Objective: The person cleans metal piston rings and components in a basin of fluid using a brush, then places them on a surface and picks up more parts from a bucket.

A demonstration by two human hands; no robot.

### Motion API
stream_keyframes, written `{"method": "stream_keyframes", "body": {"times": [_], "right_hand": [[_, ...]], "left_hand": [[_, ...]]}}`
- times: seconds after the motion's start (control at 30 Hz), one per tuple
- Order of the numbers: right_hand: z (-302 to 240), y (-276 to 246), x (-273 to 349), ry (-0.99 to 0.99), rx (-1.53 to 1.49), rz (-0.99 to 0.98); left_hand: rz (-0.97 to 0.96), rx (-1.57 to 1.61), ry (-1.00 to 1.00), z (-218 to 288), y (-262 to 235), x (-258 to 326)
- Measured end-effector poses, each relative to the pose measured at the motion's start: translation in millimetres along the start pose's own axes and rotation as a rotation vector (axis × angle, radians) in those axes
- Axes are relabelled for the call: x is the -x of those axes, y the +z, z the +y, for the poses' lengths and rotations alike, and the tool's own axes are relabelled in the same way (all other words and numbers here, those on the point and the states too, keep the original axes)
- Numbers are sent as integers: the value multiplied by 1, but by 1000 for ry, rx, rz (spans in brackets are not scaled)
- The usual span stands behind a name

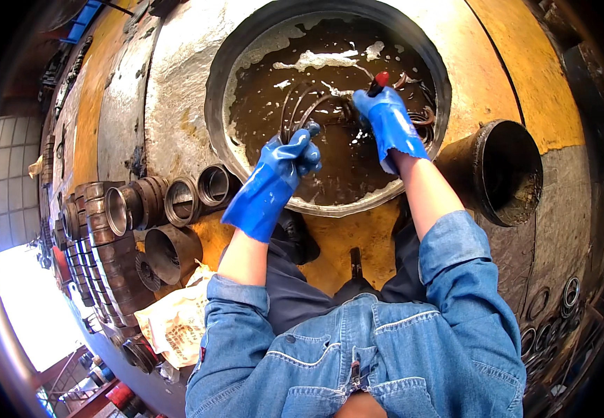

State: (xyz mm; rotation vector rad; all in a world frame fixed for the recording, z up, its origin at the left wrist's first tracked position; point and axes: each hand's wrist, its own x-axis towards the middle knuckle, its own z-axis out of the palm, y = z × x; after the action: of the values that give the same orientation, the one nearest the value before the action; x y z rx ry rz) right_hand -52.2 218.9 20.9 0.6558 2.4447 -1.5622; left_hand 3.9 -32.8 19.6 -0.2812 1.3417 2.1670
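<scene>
Both my hands wear blue rubber gloves and are over a round dark-rimmed basin of murky brown liquid with patches of foam. My left hand is closed around thin curved metal rings, which rise from the fist above the liquid. To its right, my right hand grips a tool with a black handle and a red end. The tool's working part is hidden, so its kind is not clear. More thin rings lie at the basin's right inner side, partly in the liquid.
A large dark metal cylinder lies on its side right of the basin. Several metal rings and sleeves stand at the left, beside stacked ring-shaped parts and a crumpled paper sack. More rings lie at the lower right.
</scene>
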Motion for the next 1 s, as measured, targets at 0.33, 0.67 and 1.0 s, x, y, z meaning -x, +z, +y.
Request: {"method": "stream_keyframes", "body": {"times": [0.33, 0.67, 1.0], "right_hand": [[0, -25, 13, -96, -176, -59], [-67, 57, 51, -454, -222, -564], [-38, 46, 2, -195, -138, -234]], "left_hand": [[85, 116, 37, 0, -17, 4], [214, -247, 213, 12, -38, 20], [246, -216, 128, 14, -36, 14]]}}
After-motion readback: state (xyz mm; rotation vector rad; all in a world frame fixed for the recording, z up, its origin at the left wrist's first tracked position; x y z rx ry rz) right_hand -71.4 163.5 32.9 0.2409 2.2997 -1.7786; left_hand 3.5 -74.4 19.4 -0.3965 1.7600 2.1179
